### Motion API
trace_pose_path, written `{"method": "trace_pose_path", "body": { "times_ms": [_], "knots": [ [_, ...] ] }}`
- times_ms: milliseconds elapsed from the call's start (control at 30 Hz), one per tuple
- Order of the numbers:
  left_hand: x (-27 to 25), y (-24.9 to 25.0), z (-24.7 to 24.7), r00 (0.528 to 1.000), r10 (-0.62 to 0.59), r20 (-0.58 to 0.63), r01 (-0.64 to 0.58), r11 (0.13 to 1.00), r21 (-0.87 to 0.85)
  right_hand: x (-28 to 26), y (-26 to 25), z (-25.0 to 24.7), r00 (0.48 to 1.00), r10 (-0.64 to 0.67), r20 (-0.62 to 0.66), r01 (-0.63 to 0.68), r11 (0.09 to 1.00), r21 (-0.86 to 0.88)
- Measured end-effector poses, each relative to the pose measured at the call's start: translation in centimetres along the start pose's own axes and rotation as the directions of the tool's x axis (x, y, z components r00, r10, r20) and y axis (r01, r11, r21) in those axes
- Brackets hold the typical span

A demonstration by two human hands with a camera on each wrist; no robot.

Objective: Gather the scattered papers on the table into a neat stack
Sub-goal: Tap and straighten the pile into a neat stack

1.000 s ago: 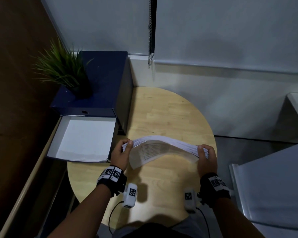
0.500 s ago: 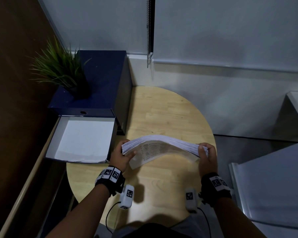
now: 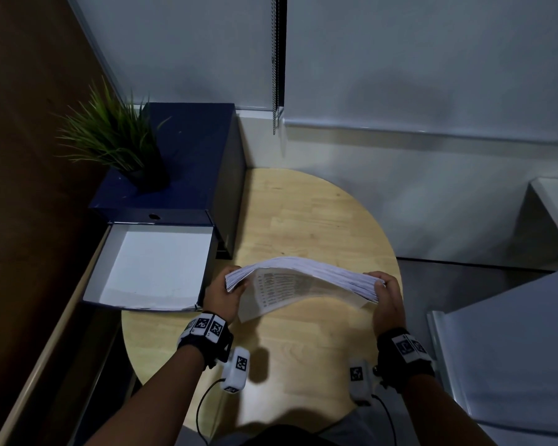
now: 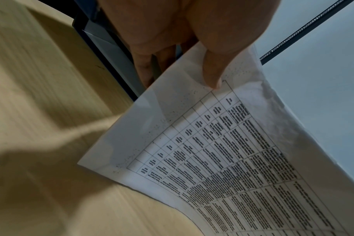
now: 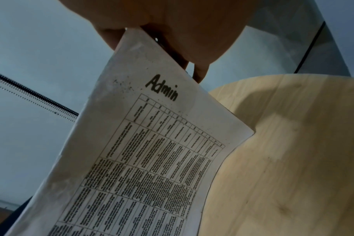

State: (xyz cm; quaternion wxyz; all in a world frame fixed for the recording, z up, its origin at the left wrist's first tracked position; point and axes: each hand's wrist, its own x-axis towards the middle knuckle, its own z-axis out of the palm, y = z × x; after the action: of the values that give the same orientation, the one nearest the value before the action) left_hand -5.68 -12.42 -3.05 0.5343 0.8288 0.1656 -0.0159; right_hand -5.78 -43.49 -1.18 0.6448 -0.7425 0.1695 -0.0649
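Note:
A stack of printed papers [image 3: 303,278] hangs above the round wooden table [image 3: 319,214], bowed upward in the middle. My left hand [image 3: 223,296] grips its left end and my right hand [image 3: 388,296] grips its right end. The lowest sheet droops toward me and shows a printed table. In the left wrist view my thumb presses that sheet [image 4: 222,151] near its corner, fingers behind it. The right wrist view shows the same sheet [image 5: 152,151] with "Admin" handwritten at its top, pinched between my thumb and fingers.
A dark blue drawer box [image 3: 187,162] stands at the table's left with a potted grass plant [image 3: 113,136] on top. Its white drawer [image 3: 152,268] is pulled out beside my left hand. A blind cord [image 3: 274,66] hangs at the wall behind. White furniture [image 3: 512,349] stands right.
The stack has stayed held at both ends and bowed; it and both hands have barely shifted over the table.

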Motion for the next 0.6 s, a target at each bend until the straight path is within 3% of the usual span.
{"method": "trace_pose_path", "body": {
  "times_ms": [367,433,467,533,600],
  "knots": [
    [-0.4,0.9,-0.2,1.000,-0.009,-0.006,0.009,1.000,0.019,0.3,0.2,-0.7,1.000,-0.023,-0.018,0.020,0.990,-0.142],
    [-0.7,2.4,-0.3,0.999,0.042,-0.022,-0.041,0.998,0.042,0.3,-0.8,-0.9,0.996,-0.080,-0.037,0.068,0.965,-0.254],
    [-0.9,3.4,-0.4,0.996,0.083,-0.026,-0.081,0.994,0.073,0.4,-1.8,-1.0,0.983,-0.180,-0.032,0.157,0.920,-0.360],
    [-0.9,6.2,-0.6,0.974,0.224,-0.024,-0.217,0.961,0.171,0.4,-4.2,-0.4,0.893,-0.439,0.097,0.408,0.701,-0.585],
    [-0.8,9.6,-0.6,0.906,0.423,0.024,-0.414,0.872,0.260,-0.1,-6.9,1.3,0.802,-0.501,0.325,0.577,0.509,-0.638]
  ]
}}
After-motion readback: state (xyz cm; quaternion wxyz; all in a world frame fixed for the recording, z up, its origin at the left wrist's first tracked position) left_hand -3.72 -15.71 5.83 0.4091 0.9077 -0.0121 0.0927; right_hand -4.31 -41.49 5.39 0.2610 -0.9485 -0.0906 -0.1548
